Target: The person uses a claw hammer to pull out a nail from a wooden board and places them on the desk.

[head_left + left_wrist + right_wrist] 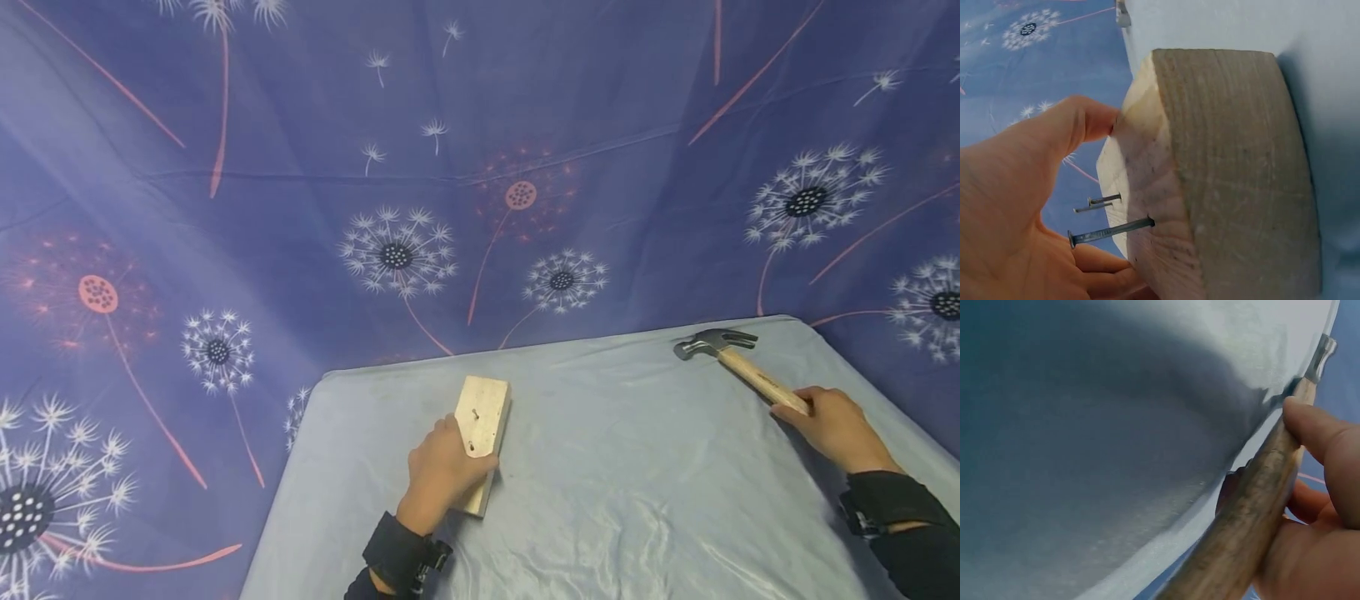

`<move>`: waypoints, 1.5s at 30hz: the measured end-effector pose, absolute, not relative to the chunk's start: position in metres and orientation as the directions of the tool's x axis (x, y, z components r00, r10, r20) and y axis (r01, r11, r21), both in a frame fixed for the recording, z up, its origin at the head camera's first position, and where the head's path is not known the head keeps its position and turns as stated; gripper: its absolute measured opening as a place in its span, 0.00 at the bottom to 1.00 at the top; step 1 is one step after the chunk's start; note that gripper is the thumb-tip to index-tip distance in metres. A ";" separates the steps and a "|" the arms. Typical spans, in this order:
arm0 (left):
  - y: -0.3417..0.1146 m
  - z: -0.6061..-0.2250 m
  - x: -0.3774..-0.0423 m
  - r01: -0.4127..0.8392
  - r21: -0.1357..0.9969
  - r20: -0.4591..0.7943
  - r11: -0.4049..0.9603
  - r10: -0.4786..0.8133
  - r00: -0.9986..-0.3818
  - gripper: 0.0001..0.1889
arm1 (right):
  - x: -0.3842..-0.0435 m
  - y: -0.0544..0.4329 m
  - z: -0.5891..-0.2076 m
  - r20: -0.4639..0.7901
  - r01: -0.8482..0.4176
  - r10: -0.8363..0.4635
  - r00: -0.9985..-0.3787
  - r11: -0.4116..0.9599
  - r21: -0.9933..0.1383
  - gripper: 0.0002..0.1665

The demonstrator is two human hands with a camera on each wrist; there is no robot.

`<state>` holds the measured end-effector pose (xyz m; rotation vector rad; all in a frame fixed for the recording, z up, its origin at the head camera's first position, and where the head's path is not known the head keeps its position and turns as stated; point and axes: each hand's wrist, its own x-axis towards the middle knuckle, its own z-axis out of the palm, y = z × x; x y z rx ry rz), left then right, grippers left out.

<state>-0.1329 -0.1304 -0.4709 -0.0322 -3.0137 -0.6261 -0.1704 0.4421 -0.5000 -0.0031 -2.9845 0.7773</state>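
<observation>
My left hand (442, 467) grips a pale wooden block (491, 408) across its width, thumb on one side and fingers on the other, on the cloth-covered table. Three nails stick up from the block's face; in the left wrist view the nearest nail (1110, 232) stands well proud of the wood and leans a little. At the right, my right hand (847, 425) holds the end of a claw hammer's wooden handle (761, 379). The steel hammer head (716, 340) points toward the table's far edge. Whether the hammer touches the cloth is hard to tell.
A light blue cloth (600, 433) with wrinkles covers the table. Behind and beside it hangs a purple-blue fabric backdrop (637, 108) with dandelion prints, close against the table's far edge.
</observation>
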 end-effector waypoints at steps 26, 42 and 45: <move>-0.073 -0.463 -0.130 0.188 0.373 0.060 0.909 0.179 -0.982 0.37 | -0.141 0.372 -0.465 0.219 -0.171 -0.063 -0.974 0.837 -0.520 0.33; -0.045 -0.481 -0.142 0.188 0.416 0.009 0.890 0.203 -0.979 0.36 | -0.119 0.330 -0.460 0.357 -0.284 -0.104 -0.928 0.817 -0.502 0.26; -0.045 -0.479 -0.141 0.186 0.409 -0.040 0.893 0.221 -0.974 0.42 | -0.115 0.325 -0.461 0.394 -0.316 -0.118 -0.911 0.813 -0.488 0.24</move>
